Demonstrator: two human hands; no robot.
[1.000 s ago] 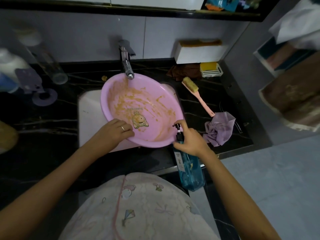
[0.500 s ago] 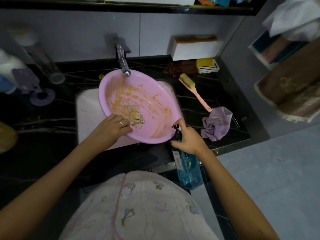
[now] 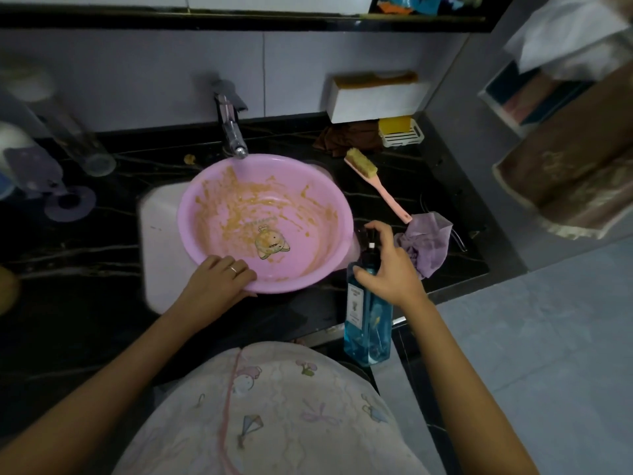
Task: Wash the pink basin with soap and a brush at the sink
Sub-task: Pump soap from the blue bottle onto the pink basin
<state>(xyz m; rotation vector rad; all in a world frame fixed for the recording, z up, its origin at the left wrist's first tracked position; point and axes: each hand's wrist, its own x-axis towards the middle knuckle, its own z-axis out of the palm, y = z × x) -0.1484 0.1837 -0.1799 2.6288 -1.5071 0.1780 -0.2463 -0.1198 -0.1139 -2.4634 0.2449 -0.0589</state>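
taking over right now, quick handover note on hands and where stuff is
Left hand grips the near rim of the basin, which sits over the sink under the tap.
Right hand holds the soap bottle, a finger on the pump.
Brush lies on the counter, right of the basin.
Done: nothing visible; basin smeared with yellow residue.
Left: soap, scrub, rinse.

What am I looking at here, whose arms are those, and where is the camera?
The camera sits on a person's head, looking down, so the two bare arms are the wearer's own. No machine is involved. The left hand grips the near rim of a pink basin, smeared with yellowish residue, resting over a white sink below the faucet. The right hand holds a blue soap bottle, fingers curled over its pump. On the black counter lie a pink-handled brush and a purple cloth.
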